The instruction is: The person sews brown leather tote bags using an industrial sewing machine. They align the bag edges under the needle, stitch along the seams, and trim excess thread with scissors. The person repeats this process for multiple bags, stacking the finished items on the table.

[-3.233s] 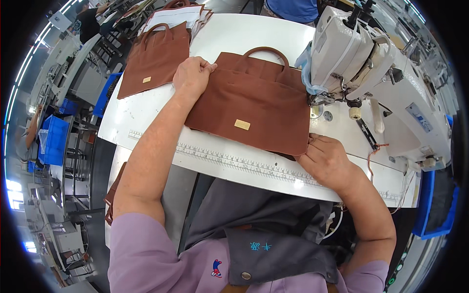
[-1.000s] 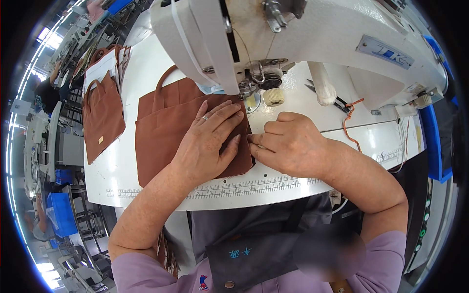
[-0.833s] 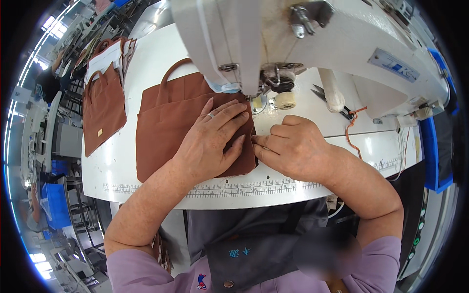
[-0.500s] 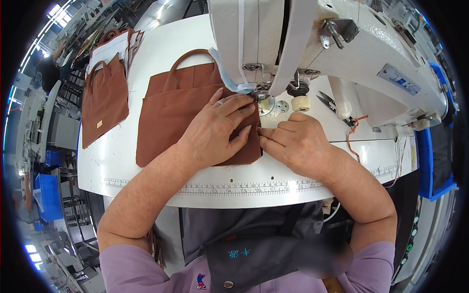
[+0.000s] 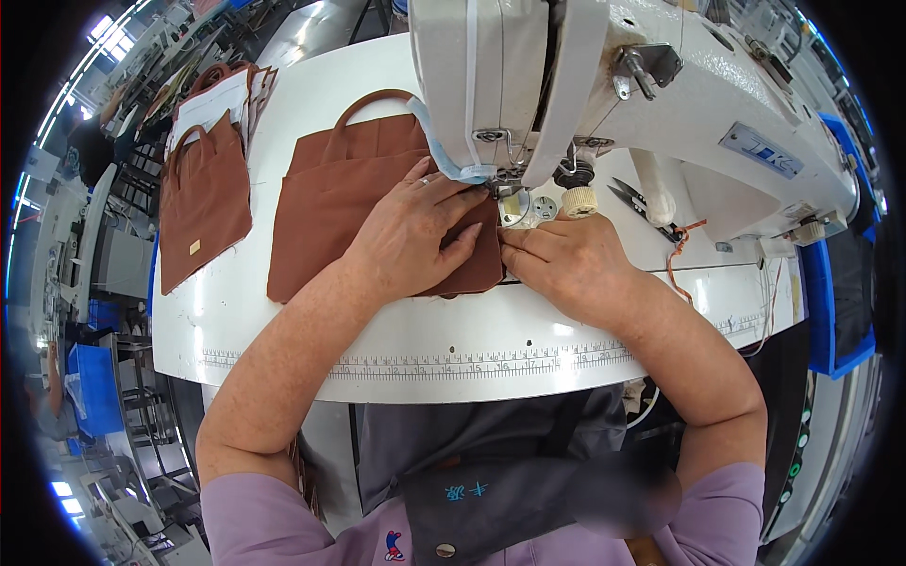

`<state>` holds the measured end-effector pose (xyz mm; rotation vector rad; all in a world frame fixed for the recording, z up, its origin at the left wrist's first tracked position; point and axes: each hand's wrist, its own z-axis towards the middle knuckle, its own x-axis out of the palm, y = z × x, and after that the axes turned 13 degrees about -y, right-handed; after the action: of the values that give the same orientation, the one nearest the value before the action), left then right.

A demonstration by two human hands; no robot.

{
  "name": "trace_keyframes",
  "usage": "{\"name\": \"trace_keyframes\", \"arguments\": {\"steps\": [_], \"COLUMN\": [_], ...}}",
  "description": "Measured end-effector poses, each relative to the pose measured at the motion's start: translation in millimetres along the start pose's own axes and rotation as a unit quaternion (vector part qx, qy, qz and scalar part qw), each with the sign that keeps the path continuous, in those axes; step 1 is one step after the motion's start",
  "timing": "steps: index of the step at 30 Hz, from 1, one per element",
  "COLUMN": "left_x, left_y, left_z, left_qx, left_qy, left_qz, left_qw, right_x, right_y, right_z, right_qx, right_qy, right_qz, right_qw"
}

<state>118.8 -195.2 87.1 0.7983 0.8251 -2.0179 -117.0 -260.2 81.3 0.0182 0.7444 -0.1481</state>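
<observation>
A brown bag piece [image 5: 321, 222] with an arched handle lies on the white table, its right edge at the presser foot [image 5: 505, 181] of the white sewing machine [image 5: 491, 75]. My left hand [image 5: 406, 236] rests spread on the bag, fingertips just short of the foot, thumb lower down. My right hand [image 5: 576, 264] pinches the bag's right edge below the foot with curled fingers. A light blue strip [image 5: 425, 132] hangs beside the machine head.
Another brown bag [image 5: 203, 217] with a gold plate lies at left, before stacked pieces [image 5: 217, 104]. Scissors [image 5: 644, 209] and orange cord [image 5: 678, 255] sit right. Blue bins [image 5: 94, 387] stand either side. Co-workers [image 5: 90, 146] are at the left.
Since the oldest frame the bag has been turned, and both hands have moved beside the presser foot. In the last second, bag and hands have slid slightly away from me along the foot.
</observation>
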Motion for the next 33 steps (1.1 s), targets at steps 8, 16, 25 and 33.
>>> {"name": "trace_keyframes", "arguments": {"steps": [8,16,25,33], "left_x": [-18,-10,-13,-15], "left_y": [-12,-19,-28,-35], "left_z": [-9,-27,-22,-18], "left_qx": [0.074,-0.004,-0.009,0.000], "left_qy": [0.053,-0.011,-0.002,0.005], "left_qz": [-0.071,-0.125,-0.130,-0.132], "left_qw": [0.993,0.992,0.991,0.991], "right_x": [-11,-15,-14,-17], "right_y": [4,0,-7,-11], "right_z": [4,-3,-5,-1], "right_qx": [0.009,0.038,0.054,0.060], "right_qy": [0.029,0.036,0.025,0.029], "right_qz": [0.045,0.140,0.143,0.137], "right_qw": [0.999,0.989,0.988,0.988]}}
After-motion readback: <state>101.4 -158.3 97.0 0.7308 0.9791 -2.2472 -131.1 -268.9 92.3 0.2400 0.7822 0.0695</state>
